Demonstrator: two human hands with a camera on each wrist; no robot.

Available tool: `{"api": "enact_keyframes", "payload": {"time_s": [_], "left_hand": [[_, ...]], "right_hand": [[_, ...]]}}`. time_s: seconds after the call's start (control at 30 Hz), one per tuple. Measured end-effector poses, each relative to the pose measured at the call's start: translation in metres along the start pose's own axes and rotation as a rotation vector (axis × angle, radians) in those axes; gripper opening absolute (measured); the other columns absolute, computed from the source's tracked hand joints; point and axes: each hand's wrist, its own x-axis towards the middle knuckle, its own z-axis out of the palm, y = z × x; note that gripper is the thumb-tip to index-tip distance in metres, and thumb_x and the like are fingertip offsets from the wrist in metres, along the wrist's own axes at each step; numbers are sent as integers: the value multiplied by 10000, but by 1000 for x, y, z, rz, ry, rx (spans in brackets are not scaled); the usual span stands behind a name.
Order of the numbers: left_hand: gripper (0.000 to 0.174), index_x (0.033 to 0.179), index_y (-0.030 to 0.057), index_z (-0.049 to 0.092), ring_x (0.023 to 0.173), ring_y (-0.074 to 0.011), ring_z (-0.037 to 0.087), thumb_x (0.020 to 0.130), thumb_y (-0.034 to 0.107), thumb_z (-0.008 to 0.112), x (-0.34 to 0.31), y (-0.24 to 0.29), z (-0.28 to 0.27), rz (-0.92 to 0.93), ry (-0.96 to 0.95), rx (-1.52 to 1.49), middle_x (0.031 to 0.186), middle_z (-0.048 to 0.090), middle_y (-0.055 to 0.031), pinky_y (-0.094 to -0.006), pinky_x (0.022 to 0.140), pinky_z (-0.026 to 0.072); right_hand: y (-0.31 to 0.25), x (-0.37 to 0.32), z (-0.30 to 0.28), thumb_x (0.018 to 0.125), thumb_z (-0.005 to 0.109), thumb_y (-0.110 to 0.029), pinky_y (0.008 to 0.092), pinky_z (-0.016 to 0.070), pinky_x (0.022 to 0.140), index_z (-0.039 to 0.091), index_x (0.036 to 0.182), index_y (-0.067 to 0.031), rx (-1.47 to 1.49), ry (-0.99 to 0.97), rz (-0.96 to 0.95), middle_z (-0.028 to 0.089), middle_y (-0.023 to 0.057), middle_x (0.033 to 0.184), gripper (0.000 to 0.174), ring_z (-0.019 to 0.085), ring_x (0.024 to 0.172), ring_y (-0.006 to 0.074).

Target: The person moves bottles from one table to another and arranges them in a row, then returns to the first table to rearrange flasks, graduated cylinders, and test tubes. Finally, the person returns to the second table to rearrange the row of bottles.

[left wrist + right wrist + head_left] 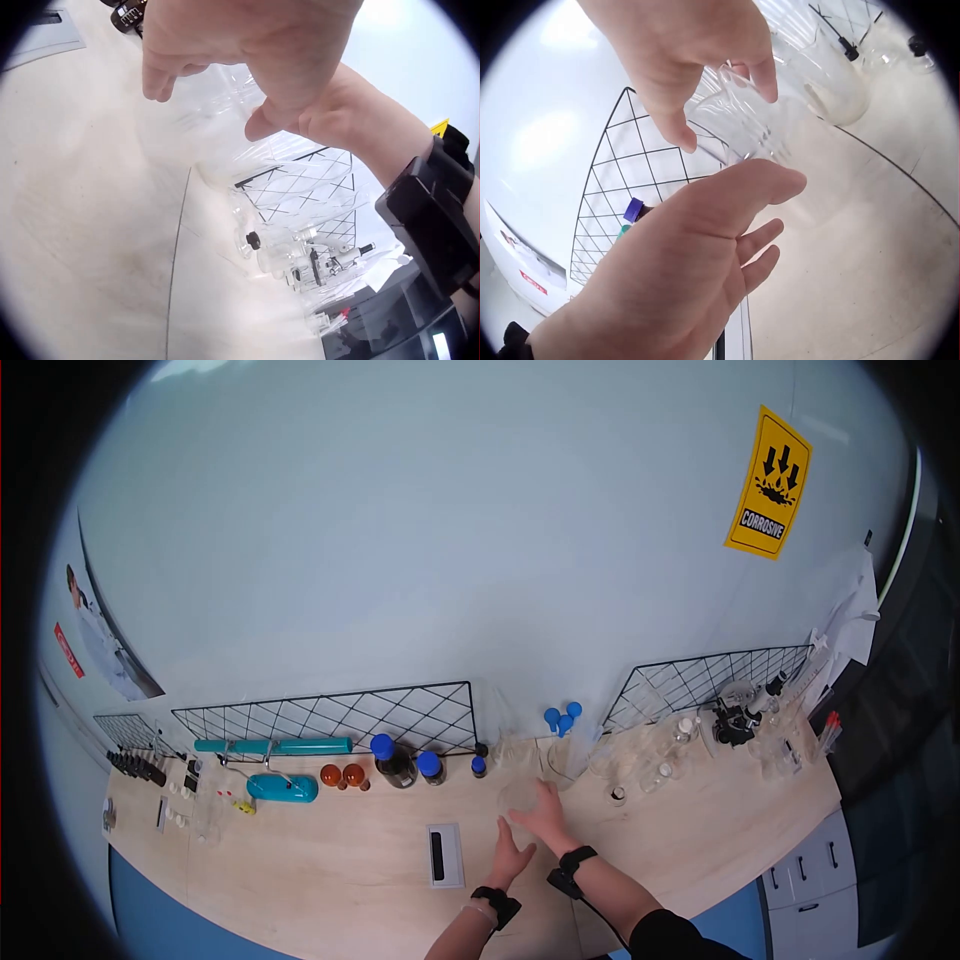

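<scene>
Clear glass beaker [520, 795] at the middle of the pale wooden desk [330, 860], in front of the black wire grid [330, 715]. Head view: the beaker is almost lost against the desk and partly covered by the right hand [548, 815]. The left hand [510, 855] lies just beside it. Right wrist view: the right hand grips the beaker's rim between thumb and fingers. The left hand is flat with straight fingers; whether it touches the glass cannot be told. Left wrist view: the glass is blurred; only here is the black wrist strap [427, 217] seen large.
</scene>
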Motion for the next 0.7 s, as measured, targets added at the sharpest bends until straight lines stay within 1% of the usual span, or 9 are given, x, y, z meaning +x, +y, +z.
{"api": "enact_keyframes", "payload": {"time_s": [0.1, 0.2, 0.3, 0.4, 0.5, 0.63, 0.7], "left_hand": [[1002, 1338, -136, 15, 1281, -428, 261, 684, 199, 696, 18, -2, -8, -18, -38, 17, 1354, 212, -372, -374, 1044, 273], [1001, 1338, -135, 21, 1261, -434, 294, 678, 199, 695, 33, -7, -11, -1, -35, 35, 1348, 218, -376, -377, 1032, 292], [993, 1342, -127, 33, 1196, -445, 379, 676, 201, 693, 45, -9, -12, 9, -33, 86, 1306, 299, -375, -389, 987, 347], [982, 1346, -117, 41, 1126, -450, 447, 675, 194, 687, 55, -7, -18, -51, -113, 78, 1239, 393, -365, -403, 934, 393], [970, 1347, -114, 47, 1077, -449, 484, 676, 186, 681, 59, -6, -18, 7, -42, 103, 1177, 457, -353, -410, 899, 417], [967, 1347, -113, 49, 1087, -450, 476, 674, 180, 678, 63, -9, -16, 41, -22, 77, 1193, 442, -355, -410, 907, 412], [958, 1348, -112, 58, 1093, -450, 472, 676, 178, 675, 61, -10, -16, 45, -18, 60, 1204, 432, -356, -409, 911, 408]], "right_hand": [[-1, 15, 8, 545, 790, -249, 377, 435, 871, 488, 1153, 19, -9, -1, 6, 499, 200, 1073, 729, 508, 1024, 342], [1, 27, 13, 538, 793, -242, 378, 435, 871, 494, 1143, 26, 3, 10, 32, 499, 211, 1073, 726, 509, 1020, 348], [3, 37, 18, 538, 792, -244, 380, 436, 869, 490, 1138, 44, -14, 17, 50, 499, 217, 1077, 731, 512, 1015, 353], [8, 47, 21, 544, 788, -254, 381, 436, 868, 479, 1144, 62, -43, 6, 22, 495, 223, 1085, 745, 514, 1011, 360], [5, 52, 19, 549, 784, -265, 385, 436, 868, 465, 1155, 69, -52, -2, 37, 491, 227, 1091, 761, 516, 1006, 366], [-3, 54, 17, 556, 780, -261, 390, 433, 870, 449, 1170, 71, -46, -13, 79, 487, 231, 1093, 772, 513, 1011, 367], [4, 54, 18, 562, 779, -257, 393, 428, 878, 432, 1186, 73, -35, -14, 41, 478, 232, 1105, 787, 503, 1029, 369]]}}
